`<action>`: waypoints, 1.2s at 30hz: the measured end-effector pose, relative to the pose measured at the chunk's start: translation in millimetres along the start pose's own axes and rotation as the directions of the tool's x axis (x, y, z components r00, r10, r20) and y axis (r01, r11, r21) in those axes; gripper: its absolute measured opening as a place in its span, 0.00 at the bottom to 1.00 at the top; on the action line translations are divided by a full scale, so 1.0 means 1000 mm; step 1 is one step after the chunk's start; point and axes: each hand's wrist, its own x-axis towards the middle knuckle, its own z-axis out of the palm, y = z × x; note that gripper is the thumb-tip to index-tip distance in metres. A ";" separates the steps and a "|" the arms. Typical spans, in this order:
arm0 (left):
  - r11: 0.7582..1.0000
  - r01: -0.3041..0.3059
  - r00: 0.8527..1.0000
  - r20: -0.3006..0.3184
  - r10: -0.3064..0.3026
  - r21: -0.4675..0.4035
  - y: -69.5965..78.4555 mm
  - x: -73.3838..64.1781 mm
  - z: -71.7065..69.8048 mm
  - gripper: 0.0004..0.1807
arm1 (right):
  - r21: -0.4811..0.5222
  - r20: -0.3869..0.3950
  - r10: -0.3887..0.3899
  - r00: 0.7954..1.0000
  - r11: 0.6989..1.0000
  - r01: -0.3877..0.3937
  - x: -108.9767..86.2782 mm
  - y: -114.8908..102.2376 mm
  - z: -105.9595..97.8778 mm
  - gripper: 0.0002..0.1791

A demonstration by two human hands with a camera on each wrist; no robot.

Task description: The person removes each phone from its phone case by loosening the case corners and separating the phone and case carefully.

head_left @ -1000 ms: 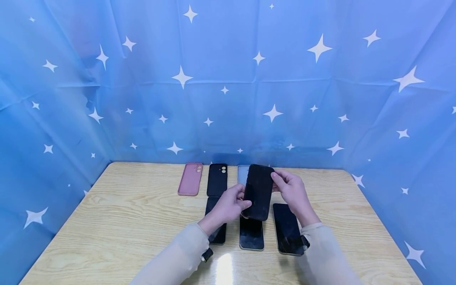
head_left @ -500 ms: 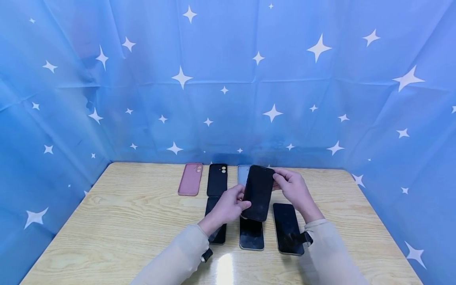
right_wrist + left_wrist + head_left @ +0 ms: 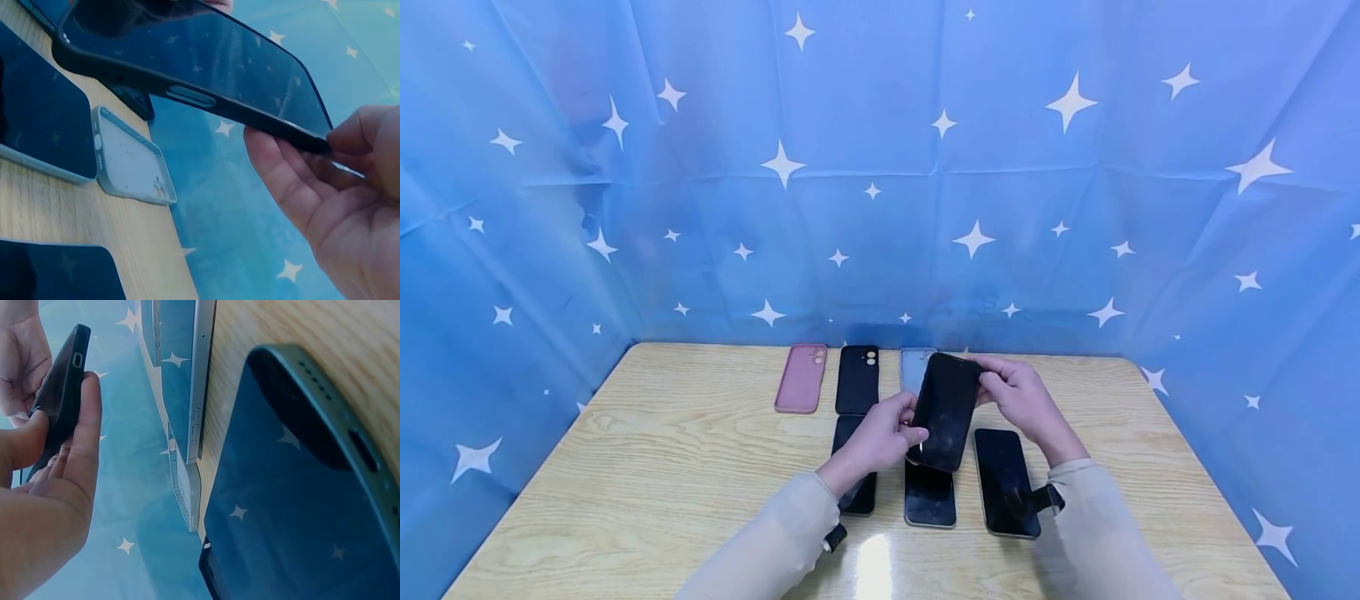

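Observation:
Between both hands, raised over the table, is a phone in a black case (image 3: 951, 408), its dark screen facing up and towards me. My left hand (image 3: 880, 435) grips its lower left edge, thumb on the front and fingers behind. With thumb and fingers, my right hand (image 3: 1021, 402) pinches the upper right corner. In the right wrist view, a long slot shows in the side of the black case (image 3: 250, 119). The left wrist view shows the bottom end of the held phone (image 3: 65, 387), with a port opening.
Behind stand a pink phone case (image 3: 801, 379), a black phone case (image 3: 857, 379) and a light blue phone case (image 3: 913, 367), partly covered. Nearer lie a left phone (image 3: 861, 496), a middle phone (image 3: 929, 498) and a right phone (image 3: 1006, 483) on the wooden table (image 3: 685, 467).
The held phone has tilted slightly, its top edge coming a little lower and to the right. My right hand has shifted slightly right; my left hand has stayed nearly still.

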 end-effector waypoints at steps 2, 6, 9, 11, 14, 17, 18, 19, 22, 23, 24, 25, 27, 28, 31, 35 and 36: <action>1.000 -0.006 1.000 0.009 0.006 0.009 -0.001 0.000 -0.001 0.18 | 0.006 0.025 -0.016 1.000 1.000 0.016 0.000 0.001 -0.002 0.23; 1.000 -0.021 0.999 0.028 0.020 0.021 -0.002 0.000 -0.002 0.18 | 0.041 0.085 -0.057 0.995 0.998 0.053 -0.001 0.002 -0.007 0.22; 0.999 -0.029 0.999 0.044 0.028 0.023 -0.002 -0.001 -0.004 0.18 | 0.076 0.125 -0.079 0.989 0.995 0.069 -0.002 0.004 -0.010 0.21; 0.999 -0.034 0.998 0.054 0.033 0.024 -0.002 -0.001 -0.004 0.18 | 0.096 0.145 -0.084 0.986 0.993 0.071 -0.003 0.005 -0.013 0.21; 0.999 -0.040 0.997 0.065 0.038 0.024 -0.001 -0.001 -0.005 0.19 | 0.126 0.165 -0.090 0.982 0.990 0.069 -0.003 0.008 -0.016 0.22; 0.999 -0.035 0.997 0.076 0.034 0.019 0.000 0.000 -0.006 0.20 | 0.174 0.176 -0.101 0.979 0.982 0.071 -0.002 0.011 -0.018 0.22; 0.999 -0.034 0.996 0.079 0.033 0.018 0.001 0.000 -0.006 0.21 | 0.196 0.180 -0.110 0.977 0.978 0.074 -0.001 0.012 -0.019 0.22; 0.999 -0.031 0.996 0.082 0.030 0.015 0.000 0.000 -0.007 0.21 | 0.217 0.186 -0.117 0.976 0.973 0.075 -0.001 0.014 -0.019 0.23; 1.000 -0.025 0.996 0.088 0.024 0.004 -0.001 0.000 -0.007 0.22 | 0.305 0.204 -0.127 0.971 0.951 0.061 0.000 0.017 -0.019 0.23; 1.000 -0.024 0.996 0.089 0.024 -0.001 -0.001 0.000 -0.007 0.22 | 0.334 0.208 -0.131 0.969 0.941 0.056 0.001 0.018 -0.019 0.23; 1.000 -0.021 0.995 0.094 0.022 -0.010 -0.002 0.001 -0.007 0.22 | 0.369 0.206 -0.132 0.970 0.928 0.048 0.001 0.020 -0.018 0.23; 1.000 -0.018 0.995 0.100 0.020 -0.024 -0.002 0.001 -0.007 0.22 | 0.406 0.203 -0.131 0.970 0.913 0.038 0.002 0.021 -0.018 0.23; 0.999 -0.012 0.993 0.113 0.018 -0.052 -0.002 0.001 -0.008 0.21 | 0.481 0.193 -0.140 0.971 0.876 0.030 0.002 0.024 -0.016 0.24; 0.997 -0.013 0.993 0.120 0.022 -0.070 -0.002 0.001 -0.009 0.21 | 0.518 0.191 -0.147 0.971 0.855 0.027 0.003 0.025 -0.015 0.25; 0.990 -0.009 0.989 0.143 0.030 -0.143 -0.002 0.000 -0.010 0.19 | 0.620 0.211 -0.178 0.961 0.785 0.009 0.004 0.028 -0.014 0.31; 0.977 0.004 0.988 0.154 0.030 -0.213 -0.005 0.000 -0.012 0.19 | 0.683 0.252 -0.220 0.942 0.730 -0.012 0.006 0.030 -0.013 0.32; 0.976 0.008 0.989 0.148 0.025 -0.219 -0.006 0.000 -0.012 0.19 | 0.685 0.253 -0.225 0.941 0.729 -0.009 0.007 0.030 -0.012 0.30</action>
